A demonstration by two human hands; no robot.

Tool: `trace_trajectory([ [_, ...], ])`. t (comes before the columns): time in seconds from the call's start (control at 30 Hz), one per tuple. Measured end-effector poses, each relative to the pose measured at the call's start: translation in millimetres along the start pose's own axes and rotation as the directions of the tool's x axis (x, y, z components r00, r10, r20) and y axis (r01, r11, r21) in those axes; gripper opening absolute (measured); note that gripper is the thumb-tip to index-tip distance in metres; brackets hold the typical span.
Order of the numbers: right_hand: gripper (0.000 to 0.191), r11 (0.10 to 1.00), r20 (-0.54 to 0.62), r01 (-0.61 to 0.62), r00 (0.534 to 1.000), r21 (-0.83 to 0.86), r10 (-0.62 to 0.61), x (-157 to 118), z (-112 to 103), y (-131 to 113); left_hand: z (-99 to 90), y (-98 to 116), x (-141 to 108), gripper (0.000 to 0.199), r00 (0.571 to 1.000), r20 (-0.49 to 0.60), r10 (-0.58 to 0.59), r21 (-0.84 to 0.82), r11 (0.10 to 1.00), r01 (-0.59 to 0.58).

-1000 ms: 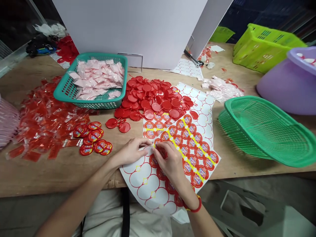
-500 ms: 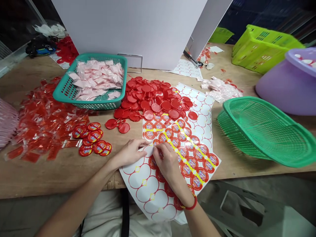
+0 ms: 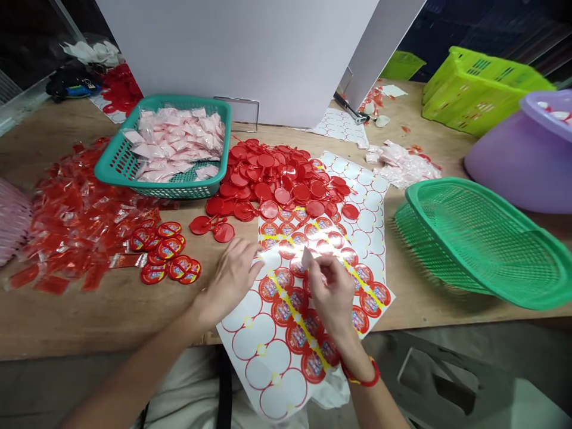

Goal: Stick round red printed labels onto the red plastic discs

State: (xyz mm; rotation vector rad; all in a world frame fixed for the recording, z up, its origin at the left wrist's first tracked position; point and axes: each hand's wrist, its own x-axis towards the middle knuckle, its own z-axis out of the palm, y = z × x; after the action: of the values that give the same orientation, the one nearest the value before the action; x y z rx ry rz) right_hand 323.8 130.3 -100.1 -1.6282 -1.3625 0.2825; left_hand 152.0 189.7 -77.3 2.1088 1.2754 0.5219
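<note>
A glossy sheet of round red stickers [image 3: 297, 336] lies in front of me, overhanging the table's front edge. Its left part shows bare white circles [image 3: 248, 330] with red outlines. My right hand [image 3: 333, 292] is raised just over the sheet, thumb and finger pinching a small pale sticker [image 3: 307, 257], seen from its back. At the sheet's upper left edge, my left hand [image 3: 235, 274] reaches out with thumb and fingers apart, seemingly holding nothing. Beyond lies a heap of red round plastic discs [image 3: 281, 179]. Several discs with printed stickers [image 3: 170, 249] rest left of my left hand.
A teal basket [image 3: 163, 192] holds pale pink packets, with clear packets of red pieces [image 3: 84, 220] spread beside it. Green baskets [image 3: 473, 238] stand at right, near a purple tub [image 3: 504, 158] and a lime crate [image 3: 473, 98]. A white panel [image 3: 236, 53] rises behind.
My right hand has moved right and away from my left, lifting a sticker off the sheet. My left hand has drawn slightly back, and its fingers have spread.
</note>
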Motion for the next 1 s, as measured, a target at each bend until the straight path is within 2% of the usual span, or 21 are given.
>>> trace_trajectory([
  [0.03, 0.011, 0.977, -0.011, 0.175, 0.984, -0.122, -0.178, -2.9, 0.9, -3.2, -0.3, 3.8, -0.2, 0.017, 0.999, 0.016, -0.036, -0.048, 0.998, 0.037],
  [0.1, 0.009, 0.823, 0.078, 0.475, 0.876, -0.311, -0.476, -8.7, 4.5, -9.7, 0.1, 8.7, -0.3, 0.033, 0.987, 0.107, -0.118, -0.174, 0.975, 0.135],
  [0.13, 0.009, 0.747, 0.139, 0.565, 0.82, -0.35, -0.555, -10.9, 6.6, -12.4, 0.7, 9.4, -0.6, 0.035, 0.979, 0.147, -0.143, -0.231, 0.957, 0.175],
  [0.17, 0.009, 0.708, 0.183, 0.613, 0.787, -0.351, -0.59, -12.4, 8.4, -14.4, 1.5, 9.2, -1.2, 0.033, 0.974, 0.168, -0.155, -0.278, 0.94, 0.197],
  [0.2, 0.008, 0.718, 0.199, 0.617, 0.785, -0.321, -0.586, -13.2, 9.8, -15.7, 2.0, 8.4, -2.3, 0.03, 0.972, 0.17, -0.16, -0.311, 0.928, 0.207],
  [0.23, 0.007, 0.77, 0.194, 0.582, 0.813, -0.261, -0.549, -13.1, 10.6, -16.4, 2.2, 7.6, -3.9, 0.027, 0.973, 0.164, -0.163, -0.329, 0.921, 0.21],
  [0.3, 0.01, 0.908, 0.17, 0.41, 0.904, -0.089, -0.391, -11.2, 10.8, -16.7, 1.0, 6.8, -8.1, 0.023, 0.977, 0.148, -0.155, -0.322, 0.926, 0.196],
  [0.37, 0.011, 0.972, 0.19, 0.225, 0.954, 0.063, -0.233, -7.9, 10.2, -16.6, -1.8, 6.6, -11.9, 0.022, 0.982, 0.147, -0.119, -0.285, 0.945, 0.158],
  [0.43, 0.004, 0.981, 0.227, 0.13, 0.961, 0.142, -0.16, -4.5, 9.2, -16.0, -6.4, 3.1, -12.6, 0.02, 0.986, 0.151, -0.066, -0.25, 0.963, 0.103],
  [0.5, 0.009, 0.98, 0.214, 0.075, 0.97, 0.184, -0.114, -2.1, 7.8, -13.8, -14.3, -7.6, -9.2, 0.018, 0.997, 0.07, -0.04, -0.15, 0.987, 0.05],
  [0.57, 0.01, 0.978, 0.172, -0.006, 0.985, 0.209, -0.031, -1.8, 6.1, -8.5, -26.6, -25.0, -2.6, 0.021, 0.995, -0.095, -0.044, 0.079, 0.996, 0.052],
  [0.63, 0.01, 0.972, 0.183, -0.097, 0.982, 0.215, 0.057, -3.9, 5.0, 0.1, -41.2, -44.0, 4.8, 0.032, 0.973, -0.219, -0.071, 0.355, 0.923, 0.147],
  [0.7, 0.018, 0.963, 0.233, -0.179, 0.964, 0.199, 0.131, -8.0, 5.6, 9.9, -53.8, -59.1, 11.1, 0.047, 0.964, -0.224, -0.141, 0.546, 0.801, 0.244],
  [0.77, 0.028, 0.957, 0.268, -0.222, 0.949, 0.187, 0.168, -12.7, 7.8, 17.8, -61.9, -67.8, 16.0, 0.056, 0.962, -0.177, -0.209, 0.636, 0.722, 0.274],
  [0.87, 0.038, 0.965, 0.256, -0.193, 0.956, 0.176, 0.144, -17.3, 11.8, 21.2, -69.0, -71.4, 20.5, 0.051, 0.965, -0.148, -0.215, 0.674, 0.693, 0.258],
  [1.0, 0.043, 0.977, 0.233, -0.159, 0.965, 0.144, 0.122, -15.9, 15.4, 16.2, -86.5, -63.3, 18.6, 0.036, 0.956, -0.225, -0.187, 0.723, 0.626, 0.292],
])
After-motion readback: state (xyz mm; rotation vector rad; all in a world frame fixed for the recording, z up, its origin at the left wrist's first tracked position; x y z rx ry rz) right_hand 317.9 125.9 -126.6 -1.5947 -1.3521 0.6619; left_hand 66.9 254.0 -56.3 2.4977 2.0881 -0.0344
